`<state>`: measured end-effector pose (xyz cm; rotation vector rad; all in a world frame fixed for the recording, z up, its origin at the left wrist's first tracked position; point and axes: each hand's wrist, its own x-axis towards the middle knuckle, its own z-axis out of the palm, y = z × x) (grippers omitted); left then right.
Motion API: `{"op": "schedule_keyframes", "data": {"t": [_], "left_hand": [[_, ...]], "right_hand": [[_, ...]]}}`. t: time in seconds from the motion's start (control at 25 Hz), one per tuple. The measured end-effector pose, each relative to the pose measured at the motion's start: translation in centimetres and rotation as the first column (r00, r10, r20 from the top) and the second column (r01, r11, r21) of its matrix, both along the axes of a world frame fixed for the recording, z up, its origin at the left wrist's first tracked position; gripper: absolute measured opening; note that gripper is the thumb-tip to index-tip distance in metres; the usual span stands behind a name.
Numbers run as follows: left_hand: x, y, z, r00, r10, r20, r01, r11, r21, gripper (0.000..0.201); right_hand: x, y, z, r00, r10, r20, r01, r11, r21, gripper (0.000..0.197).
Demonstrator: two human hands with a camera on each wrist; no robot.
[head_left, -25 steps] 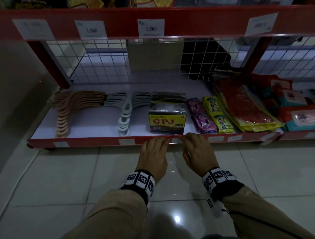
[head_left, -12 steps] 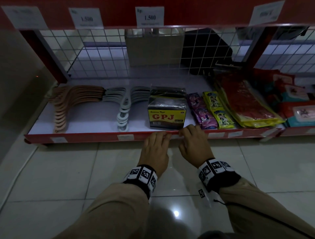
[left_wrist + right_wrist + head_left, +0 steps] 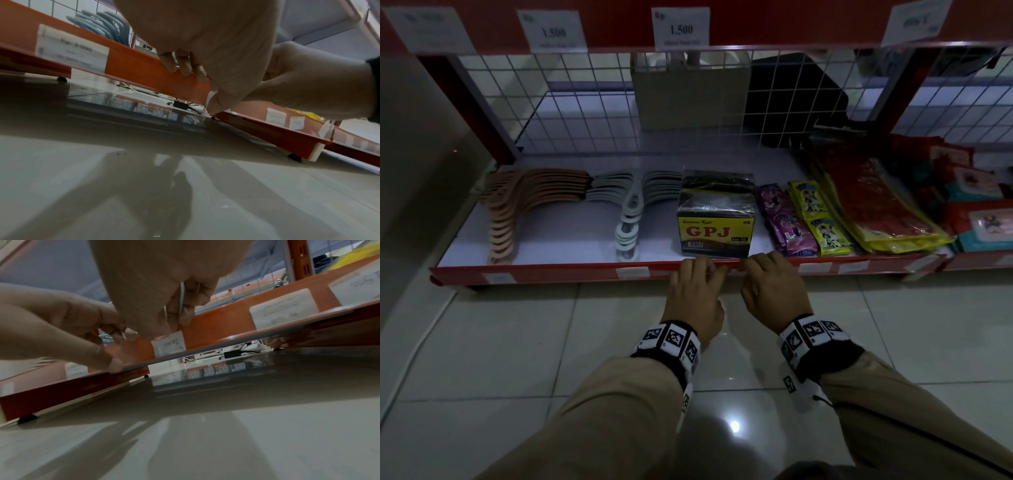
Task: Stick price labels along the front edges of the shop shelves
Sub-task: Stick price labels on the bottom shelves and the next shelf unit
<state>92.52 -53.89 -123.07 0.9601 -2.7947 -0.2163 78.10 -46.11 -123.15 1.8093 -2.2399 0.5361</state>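
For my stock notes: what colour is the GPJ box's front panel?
Yellow with red letters, on the GPJ box; the head view shows it best.

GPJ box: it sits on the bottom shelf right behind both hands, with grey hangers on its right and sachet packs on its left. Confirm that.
Not quite. In the head view the GPJ box does sit on the bottom shelf right behind the left hand and right hand, but the sides are swapped: the grey hangers lie on its left, the sachet packs on its right.
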Motion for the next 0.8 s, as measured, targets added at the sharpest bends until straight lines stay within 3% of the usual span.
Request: {"op": "schedule_keyframes", "data": {"t": [0.32, 0.4, 0.48, 0.56, 0.64, 0.72, 0.8], "left_hand": [[-0.2, -0.4, 0.2, 0.998, -0.001, 0.058, -0.001, 1.000, 0.025, 0.054], [-0.2, -0.5, 0.4, 1.000, -0.005, 0.026, 0.004, 0.999, 0.050, 0.052], [-0.1, -0.8, 0.6, 0.995, 0.013, -0.100, -0.003, 0.994, 0.107, 0.043], [-0.4, -1.3, 1.0, 0.973, 0.049, -0.225, -0.007, 0.983, 0.181, 0.032], [-0.6, -1.6, 1.1, 0.960, 0.075, -0.270, -0.013, 0.975, 0.224, 0.030], [-0.5, -1.7, 1.0, 0.959, 0.071, -0.275, -0.006, 0.973, 0.230, 0.030], [-0.4, -1.6, 0.7, 0.955, 0.066, -0.290, 0.006, 0.971, 0.239, 0.028]], "right_hand": [[0.5, -0.7, 0.5, 0.995, -0.101, 0.028, 0.095, 0.983, 0.157, 0.024], [-0.1, -0.9, 1.0, 0.987, -0.105, 0.124, 0.087, 0.987, 0.138, 0.017], [-0.7, -0.8, 1.3, 0.942, -0.071, 0.327, 0.057, 0.997, 0.051, 0.010], [-1.0, -0.9, 1.4, 0.790, -0.043, 0.611, 0.118, 0.990, -0.083, 0.010], [-0.5, -1.0, 1.4, 0.604, -0.022, 0.796, 0.196, 0.973, -0.121, 0.022], [0.2, -1.2, 1.3, 0.413, 0.034, 0.910, 0.216, 0.967, -0.134, 0.030], [0.6, -1.4, 1.2, 0.296, 0.068, 0.953, 0.220, 0.966, -0.137, 0.033]]}}
